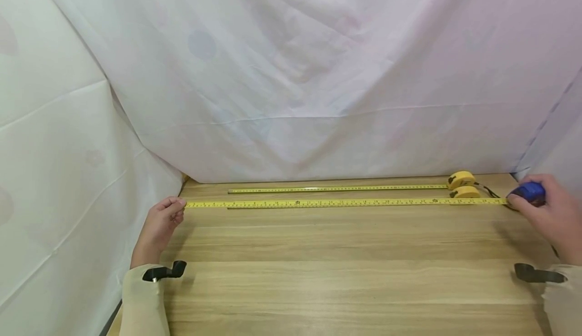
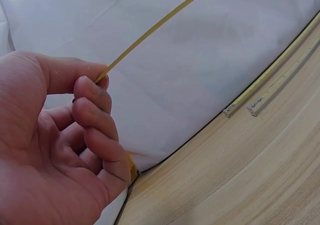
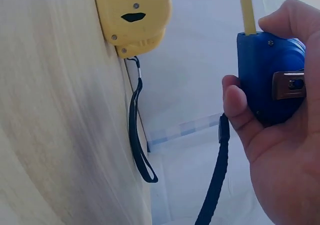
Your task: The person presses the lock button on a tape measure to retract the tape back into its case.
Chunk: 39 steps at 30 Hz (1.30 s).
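Observation:
My right hand (image 1: 552, 214) grips a blue tape measure (image 3: 267, 80) with a metal belt clip and a dark wrist strap (image 3: 217, 170). From its mouth the yellow blade (image 1: 345, 203) stretches leftward, raised over the table. Between thumb and index finger, my left hand (image 2: 75, 135) pinches the blade's far end; its tip is hidden by the fingers. Behind the blade, two yellow tape measures lie side by side at the right, one farther back (image 1: 461, 179) and one nearer (image 1: 465, 192). Both have blades drawn out to the left along the wood, the nearer one mostly covered by the raised blade.
The wooden table (image 1: 313, 270) ends at a white cloth (image 1: 295, 73) hanging along its back. Another white cloth (image 1: 59, 184) drapes down the left side. A black strap loop (image 3: 135, 130) trails from a yellow tape measure. Dark camera mounts (image 1: 170, 271) stick out from both sleeves.

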### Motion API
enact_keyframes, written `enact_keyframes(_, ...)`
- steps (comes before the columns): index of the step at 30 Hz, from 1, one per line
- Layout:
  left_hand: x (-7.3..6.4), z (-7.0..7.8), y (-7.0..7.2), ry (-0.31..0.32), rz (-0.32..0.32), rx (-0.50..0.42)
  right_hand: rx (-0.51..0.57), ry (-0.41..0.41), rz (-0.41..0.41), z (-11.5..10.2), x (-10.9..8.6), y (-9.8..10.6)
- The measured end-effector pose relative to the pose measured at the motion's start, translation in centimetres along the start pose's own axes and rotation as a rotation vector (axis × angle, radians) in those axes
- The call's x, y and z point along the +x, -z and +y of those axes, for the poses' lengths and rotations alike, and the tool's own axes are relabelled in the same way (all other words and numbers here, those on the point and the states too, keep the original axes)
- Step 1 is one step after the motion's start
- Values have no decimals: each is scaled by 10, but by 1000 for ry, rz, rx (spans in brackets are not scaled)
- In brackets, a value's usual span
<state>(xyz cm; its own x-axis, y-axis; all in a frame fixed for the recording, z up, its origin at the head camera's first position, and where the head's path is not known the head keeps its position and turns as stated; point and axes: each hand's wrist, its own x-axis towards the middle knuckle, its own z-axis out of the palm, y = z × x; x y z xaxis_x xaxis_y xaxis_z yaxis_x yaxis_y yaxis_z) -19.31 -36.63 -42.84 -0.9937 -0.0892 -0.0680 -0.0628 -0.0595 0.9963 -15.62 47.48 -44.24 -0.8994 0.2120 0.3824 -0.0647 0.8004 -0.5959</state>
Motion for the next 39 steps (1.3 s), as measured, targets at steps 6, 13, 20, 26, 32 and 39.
enact_keyframes(6, 0, -1, -3, -22, -32, 15, -9, 7, 17, 1, 1, 1)
enact_keyframes(13, 1, -4, -7, -54, -73, 39, -64, 45, -49, -3, 2, -2)
enact_keyframes(20, 1, -4, -8, -57, -69, 31, -10, 48, -38, -2, 1, -3)
enact_keyframes(26, -2, -1, -7, -54, -67, 11, 178, 45, -89, 8, -2, 3)
enact_keyframes(32, -3, -2, -3, -50, -69, -4, 291, 77, -98, 19, -3, 7)
enact_keyframes(39, -3, -3, -1, -49, -63, -28, 335, 117, -155, 26, -4, 8)
